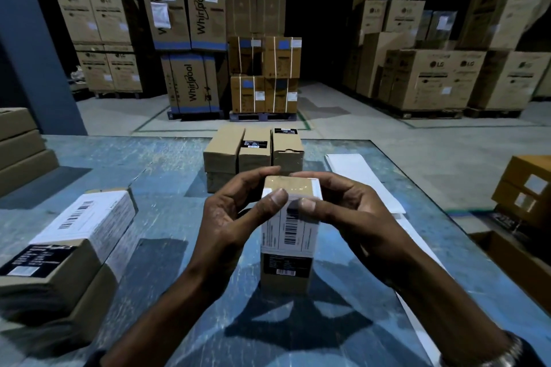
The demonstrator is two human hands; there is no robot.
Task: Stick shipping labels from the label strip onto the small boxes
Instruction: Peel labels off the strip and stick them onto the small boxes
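You hold one small box (pixel 286 247) upright at the centre of the table (pixel 167 176), between both hands. Your left hand (pixel 235 211) curls round the box's left side, fingers over the far top edge, thumb pressed on the upper near edge. Your right hand (pixel 348 211) curls round the right side, fingers over the top, thumb pressed beside the left thumb. Both thumbs bear on the top of a white label (pixel 290 226) with a barcode, which covers the upper near face and folds over the top edge. Below it sits a black printed sticker (pixel 286 265).

The label strip (pixel 366 182) lies flat on the table to the right of your right hand and runs toward the near right edge.

Far of your hands, a group of boxes (pixel 253 152) stands on the table; two of them show black stickers. At near left, a labelled box (pixel 68 247) lies on its side with a white label on top.

At the right, off the table, an open carton (pixel 512 262) shows only its rim; you cannot tell its contents. Two stacked cartons (pixel 527 188) sit beyond it.
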